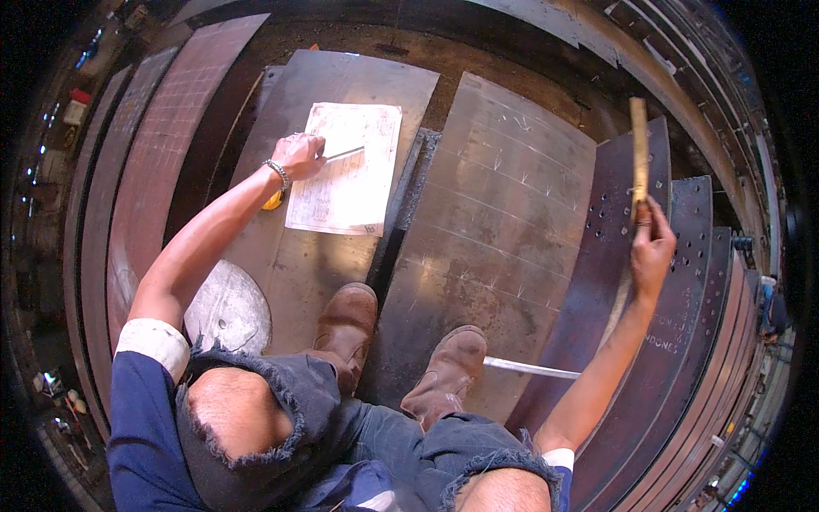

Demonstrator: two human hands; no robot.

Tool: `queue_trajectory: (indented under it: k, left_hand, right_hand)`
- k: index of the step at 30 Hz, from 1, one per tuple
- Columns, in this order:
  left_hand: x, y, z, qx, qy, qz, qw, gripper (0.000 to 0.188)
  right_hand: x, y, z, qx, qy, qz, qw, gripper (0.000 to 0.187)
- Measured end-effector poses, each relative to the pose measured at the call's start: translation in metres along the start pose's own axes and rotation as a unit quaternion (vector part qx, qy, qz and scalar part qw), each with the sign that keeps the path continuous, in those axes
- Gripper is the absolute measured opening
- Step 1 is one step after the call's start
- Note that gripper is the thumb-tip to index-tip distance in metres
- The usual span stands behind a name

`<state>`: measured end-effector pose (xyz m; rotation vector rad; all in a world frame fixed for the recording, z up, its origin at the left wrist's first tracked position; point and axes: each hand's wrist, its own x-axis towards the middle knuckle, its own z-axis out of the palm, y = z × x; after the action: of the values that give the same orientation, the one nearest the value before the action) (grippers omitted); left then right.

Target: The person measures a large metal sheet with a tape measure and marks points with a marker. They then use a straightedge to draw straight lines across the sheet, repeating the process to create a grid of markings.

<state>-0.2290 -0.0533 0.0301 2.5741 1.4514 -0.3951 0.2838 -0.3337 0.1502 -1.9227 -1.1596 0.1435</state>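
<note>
Metal plates (503,205) line my feed; my left grip (300,156) pinches a thin stick (345,154) over paper (354,188), my right grip (653,244) a yellow strip (639,154).

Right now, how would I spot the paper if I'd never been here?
Find the two big metal plates reaching past the brown boots. On the left plate, partly under the left hand, lies the paper. It is the only pale, four-cornered sheet there; the pale disc nearer the left knee is round.
</note>
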Motion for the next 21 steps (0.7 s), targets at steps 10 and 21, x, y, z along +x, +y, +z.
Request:
queue_trajectory:
  k: [10, 21]
  left_hand:
    - [0.003, 0.0, -0.013, -0.005, 0.006, -0.006, 1.0, 0.025]
    - [0.047, 0.068, -0.103, -0.111, 0.11, 0.074, 0.985, 0.027]
  right_hand:
    - [0.008, -0.004, -0.026, 0.099, 0.204, 0.044, 0.973, 0.026]
    - [0.027, 0.061, 0.082, -0.058, 0.175, 0.028, 0.983, 0.025]
